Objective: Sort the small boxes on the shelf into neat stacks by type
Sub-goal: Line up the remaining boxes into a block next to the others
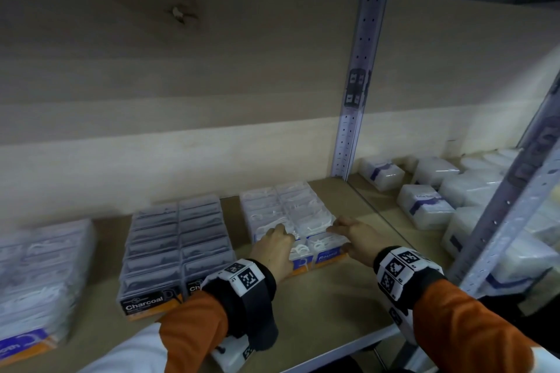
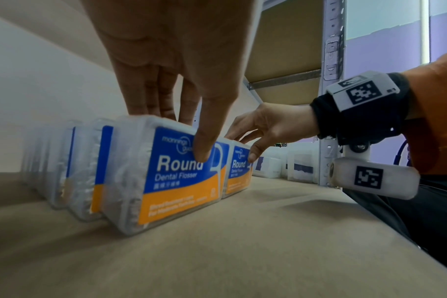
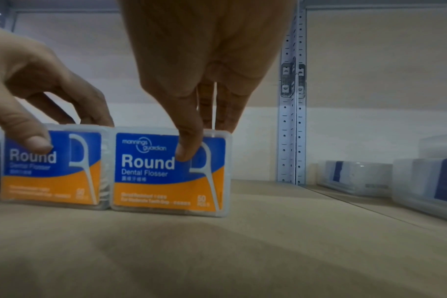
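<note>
- My left hand (image 1: pixel 274 247) pinches the front-left Round Dental Flosser box (image 2: pixel 176 177), thumb on its label, fingers over the top; my right hand (image 1: pixel 357 239) pinches its neighbour (image 3: pixel 170 173) likewise, at the double row's front on the shelf (image 1: pixel 333 306).
- They should be light, stiff, slick plastic: grip the top edge and face.
- Rear boxes blur together; the fingertips behind are hidden.

Head above; wrists low, shelf-level (image 2: pixel 242 252)

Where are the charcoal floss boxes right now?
In the head view, the Charcoal boxes stand in a double row on the shelf, just left of the Round boxes under both hands.
</note>
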`<state>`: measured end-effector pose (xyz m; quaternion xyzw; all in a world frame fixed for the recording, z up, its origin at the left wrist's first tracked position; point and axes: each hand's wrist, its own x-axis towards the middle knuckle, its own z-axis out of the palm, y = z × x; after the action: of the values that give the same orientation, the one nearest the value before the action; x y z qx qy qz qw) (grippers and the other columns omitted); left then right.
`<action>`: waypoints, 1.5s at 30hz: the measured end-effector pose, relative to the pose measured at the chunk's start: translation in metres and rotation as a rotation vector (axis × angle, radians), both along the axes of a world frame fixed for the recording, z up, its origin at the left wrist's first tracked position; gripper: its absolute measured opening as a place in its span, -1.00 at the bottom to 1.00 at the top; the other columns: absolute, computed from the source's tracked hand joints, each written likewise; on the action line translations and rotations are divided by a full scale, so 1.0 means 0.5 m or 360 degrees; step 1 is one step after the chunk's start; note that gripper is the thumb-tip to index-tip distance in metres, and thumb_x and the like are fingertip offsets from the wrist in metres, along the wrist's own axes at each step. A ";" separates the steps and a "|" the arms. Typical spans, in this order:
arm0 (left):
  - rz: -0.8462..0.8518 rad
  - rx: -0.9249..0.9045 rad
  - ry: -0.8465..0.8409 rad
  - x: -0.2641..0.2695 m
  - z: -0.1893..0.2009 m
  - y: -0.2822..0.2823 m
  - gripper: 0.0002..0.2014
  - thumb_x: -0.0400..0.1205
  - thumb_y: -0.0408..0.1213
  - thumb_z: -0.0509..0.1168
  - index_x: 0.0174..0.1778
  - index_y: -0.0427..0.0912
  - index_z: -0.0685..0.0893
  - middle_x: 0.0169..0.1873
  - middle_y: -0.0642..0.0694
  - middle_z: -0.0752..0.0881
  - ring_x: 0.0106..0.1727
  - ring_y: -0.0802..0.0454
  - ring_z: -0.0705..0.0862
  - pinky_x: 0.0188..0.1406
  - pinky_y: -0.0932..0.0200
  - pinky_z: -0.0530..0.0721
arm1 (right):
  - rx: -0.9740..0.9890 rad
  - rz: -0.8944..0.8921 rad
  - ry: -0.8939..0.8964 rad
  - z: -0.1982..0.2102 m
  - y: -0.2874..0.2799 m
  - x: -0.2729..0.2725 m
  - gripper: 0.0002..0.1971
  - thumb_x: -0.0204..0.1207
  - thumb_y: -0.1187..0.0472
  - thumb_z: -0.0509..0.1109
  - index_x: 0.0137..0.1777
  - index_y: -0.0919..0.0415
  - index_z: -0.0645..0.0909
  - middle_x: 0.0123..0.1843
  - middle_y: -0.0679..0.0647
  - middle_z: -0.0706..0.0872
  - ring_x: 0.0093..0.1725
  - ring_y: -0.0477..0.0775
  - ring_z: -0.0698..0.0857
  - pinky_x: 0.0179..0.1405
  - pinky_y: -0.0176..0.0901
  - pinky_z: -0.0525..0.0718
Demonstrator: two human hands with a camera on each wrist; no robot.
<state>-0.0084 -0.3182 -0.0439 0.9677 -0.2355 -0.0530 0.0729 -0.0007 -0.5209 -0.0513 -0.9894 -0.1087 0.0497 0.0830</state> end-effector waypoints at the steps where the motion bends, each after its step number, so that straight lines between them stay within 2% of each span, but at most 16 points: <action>1: 0.0001 -0.0003 -0.0006 0.000 -0.002 0.000 -0.57 0.64 -0.29 0.23 0.45 -0.25 0.46 0.38 -0.21 0.40 0.44 -0.14 0.39 0.28 -0.01 0.52 | 0.0001 0.0002 0.0008 -0.002 -0.001 0.000 -0.41 0.51 0.38 0.29 0.56 0.11 0.36 0.54 -0.02 0.38 0.48 -0.04 0.44 0.36 -0.39 0.32; 7: 0.0007 0.0013 -0.0023 -0.001 -0.003 0.001 -0.59 0.64 -0.32 0.21 0.44 -0.25 0.48 0.38 -0.20 0.40 0.44 -0.13 0.37 0.27 0.02 0.51 | -0.0006 -0.0071 -0.0010 -0.012 -0.003 0.004 -0.50 0.58 0.37 0.21 0.52 0.09 0.43 0.49 0.06 0.44 0.44 0.09 0.43 0.31 -0.25 0.37; 8: 0.0014 0.0017 -0.0023 -0.001 -0.002 0.000 -0.59 0.64 -0.33 0.21 0.44 -0.25 0.48 0.38 -0.20 0.40 0.44 -0.14 0.37 0.27 0.01 0.51 | -0.0005 -0.0068 -0.0012 -0.013 -0.003 0.005 -0.50 0.58 0.38 0.21 0.52 0.09 0.43 0.49 0.06 0.43 0.44 0.09 0.43 0.29 -0.27 0.37; 11: 0.0032 0.0025 -0.0029 -0.002 -0.003 -0.002 -0.59 0.64 -0.37 0.20 0.44 -0.26 0.48 0.38 -0.21 0.39 0.44 -0.14 0.38 0.27 0.01 0.53 | 0.0063 -0.0034 0.0022 -0.015 -0.006 0.006 -0.47 0.57 0.40 0.25 0.55 0.14 0.38 0.53 0.01 0.38 0.43 0.03 0.47 0.10 -0.52 0.32; 13: 0.0043 0.0027 -0.0033 -0.005 -0.004 -0.003 -0.59 0.65 -0.38 0.19 0.45 -0.26 0.48 0.38 -0.21 0.39 0.44 -0.14 0.37 0.28 0.00 0.54 | 0.0053 -0.0020 0.0024 -0.014 -0.008 0.006 -0.45 0.57 0.39 0.26 0.56 0.12 0.35 0.54 -0.02 0.36 0.43 -0.02 0.46 0.07 -0.57 0.28; 19: 0.0072 0.0048 -0.0060 -0.010 -0.010 -0.005 -0.60 0.65 -0.39 0.18 0.45 -0.25 0.47 0.39 -0.21 0.36 0.45 -0.13 0.35 0.28 -0.01 0.55 | -0.0018 -0.0002 0.0018 -0.013 -0.009 0.005 -0.43 0.60 0.36 0.24 0.60 0.07 0.29 0.57 -0.05 0.30 0.50 -0.07 0.39 0.30 -0.46 0.29; 25: 0.0057 0.0080 -0.0072 -0.008 -0.009 -0.006 -0.61 0.66 -0.37 0.18 0.44 -0.26 0.48 0.40 -0.21 0.37 0.45 -0.13 0.35 0.30 0.01 0.52 | 0.0009 -0.0002 0.0031 -0.009 -0.006 0.004 -0.44 0.60 0.36 0.26 0.59 0.10 0.30 0.56 -0.02 0.32 0.48 -0.05 0.41 0.27 -0.46 0.32; 35: 0.0038 0.0081 -0.0053 -0.005 -0.008 0.000 -0.62 0.67 -0.37 0.19 0.42 -0.28 0.50 0.38 -0.21 0.39 0.44 -0.14 0.36 0.32 0.00 0.53 | -0.0019 0.0046 -0.0016 -0.007 -0.002 0.000 -0.47 0.63 0.33 0.23 0.59 0.11 0.28 0.58 -0.02 0.30 0.50 -0.11 0.39 0.33 -0.49 0.28; 38: 0.0032 0.0064 -0.0068 -0.003 -0.010 0.000 -0.60 0.66 -0.38 0.19 0.45 -0.28 0.47 0.41 -0.20 0.37 0.46 -0.13 0.34 0.36 0.00 0.50 | -0.0057 0.0042 -0.0018 -0.004 -0.001 0.002 -0.45 0.61 0.28 0.26 0.60 0.08 0.27 0.58 -0.02 0.28 0.52 -0.08 0.36 0.38 -0.43 0.27; 42: -0.0009 0.0062 -0.0107 -0.001 -0.017 -0.007 -0.50 0.66 -0.34 0.20 0.54 -0.27 0.30 0.53 -0.22 0.27 0.54 -0.12 0.28 0.51 0.04 0.33 | -0.0114 0.0037 0.0032 0.001 0.007 0.006 -0.28 0.56 0.21 0.35 0.66 0.07 0.09 0.69 -0.02 0.09 0.62 -0.03 0.23 0.53 -0.29 0.23; 45: 0.0027 0.0126 -0.0103 -0.002 -0.024 -0.021 -0.44 0.67 -0.36 0.18 0.58 -0.34 0.17 0.57 -0.28 0.23 0.59 -0.13 0.24 0.58 0.02 0.24 | -0.0185 0.0035 0.0116 0.001 0.019 0.009 -0.21 0.57 0.22 0.35 0.68 0.11 -0.05 0.72 0.01 -0.08 0.67 -0.01 0.12 0.57 -0.27 0.14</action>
<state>-0.0096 -0.3285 -0.0559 0.9730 -0.2272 -0.0304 0.0275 0.0038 -0.5112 -0.0508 -0.9888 -0.1135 0.0929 0.0287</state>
